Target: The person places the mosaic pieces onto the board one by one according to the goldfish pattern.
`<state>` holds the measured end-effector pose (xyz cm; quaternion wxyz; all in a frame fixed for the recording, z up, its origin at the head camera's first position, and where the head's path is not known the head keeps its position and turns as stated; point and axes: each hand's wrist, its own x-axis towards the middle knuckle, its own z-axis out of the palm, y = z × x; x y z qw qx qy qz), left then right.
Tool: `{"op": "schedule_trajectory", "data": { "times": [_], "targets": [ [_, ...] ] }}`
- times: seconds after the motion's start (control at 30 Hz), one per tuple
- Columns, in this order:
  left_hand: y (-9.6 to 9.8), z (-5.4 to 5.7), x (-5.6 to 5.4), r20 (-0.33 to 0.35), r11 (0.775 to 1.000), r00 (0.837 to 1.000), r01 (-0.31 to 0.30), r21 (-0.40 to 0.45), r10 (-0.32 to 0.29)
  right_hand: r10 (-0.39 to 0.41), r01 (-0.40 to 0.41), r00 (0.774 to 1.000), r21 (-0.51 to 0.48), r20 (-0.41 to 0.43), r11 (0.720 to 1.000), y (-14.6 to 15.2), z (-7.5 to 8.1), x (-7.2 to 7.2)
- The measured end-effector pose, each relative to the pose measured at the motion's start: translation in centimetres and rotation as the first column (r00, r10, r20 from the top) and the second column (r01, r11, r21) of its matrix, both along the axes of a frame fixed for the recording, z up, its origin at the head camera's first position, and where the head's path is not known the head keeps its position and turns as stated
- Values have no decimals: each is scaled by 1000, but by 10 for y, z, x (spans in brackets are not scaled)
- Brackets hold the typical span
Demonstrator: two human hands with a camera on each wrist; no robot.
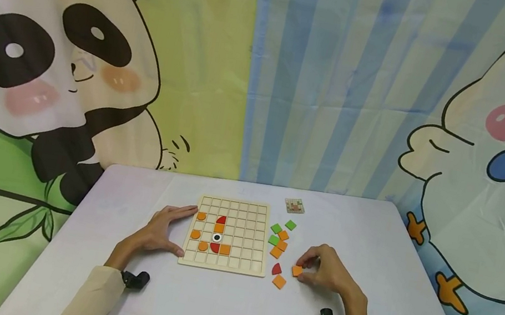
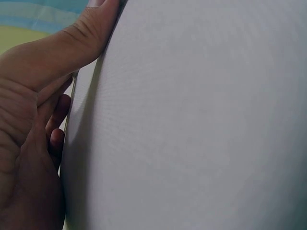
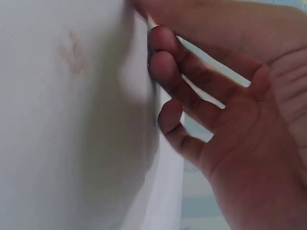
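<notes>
In the head view we see a grid board [image 1: 247,230] lying flat, just L of the frame's lower ctr, on a white table [image 1: 419,249]. The L hand [image 1: 158,230] is spread at the board's L edge, thumb by the lower L corner & fingertips near the upper L one. The R hand [image 1: 331,270], lower R of ctr, pinches an orange tile [image 1: 296,271] btwn thumb & fingers, apart from the board; we can't tell if it touches the table. In the R wrist view we can't make out that pc.

On the board, toward its L side, we count three orange discs [image 1: 201,216], two red pcs [image 1: 221,220] w/ a curved edge, two orange squares [image 1: 225,249] & a white disc w/ a black ctr [image 1: 217,233].

Btwn board & R hand lie loose pcs: three green squares [image 1: 290,225], four loose orange squares [image 1: 279,281] & one loose red pc [image 1: 277,269]. A small printed card [image 1: 294,205] lies beyond the board's upper R corner. Behind, we get a backdrop [image 1: 209,60] w/ a panda upper L & a white bird upper R.
</notes>
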<state>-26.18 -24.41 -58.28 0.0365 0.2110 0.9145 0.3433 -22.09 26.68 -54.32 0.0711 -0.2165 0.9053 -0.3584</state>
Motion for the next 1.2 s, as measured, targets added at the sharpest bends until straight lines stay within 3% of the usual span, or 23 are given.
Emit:
{"op": "schedule_trajectory", "data": {
  "times": [0.3, 0.67, 1.2],
  "targets": [
    [1, 2, 0, 6, 1000, 1000, -2, 9, 2, 43, -50, 994, -68, -105, 996, -35, 5, -10],
    [1, -1, 0, -1, 1000, 1000, -8, -6, 8, 125, -131, 991, -123, -53, 984, -84, -2, -21],
    [-3, -6, 0, -9, 1000, 1000, -7, -3, 7, 116, -140, 975, -120, -189, 983, -135, -13, -44]
  ]
}}
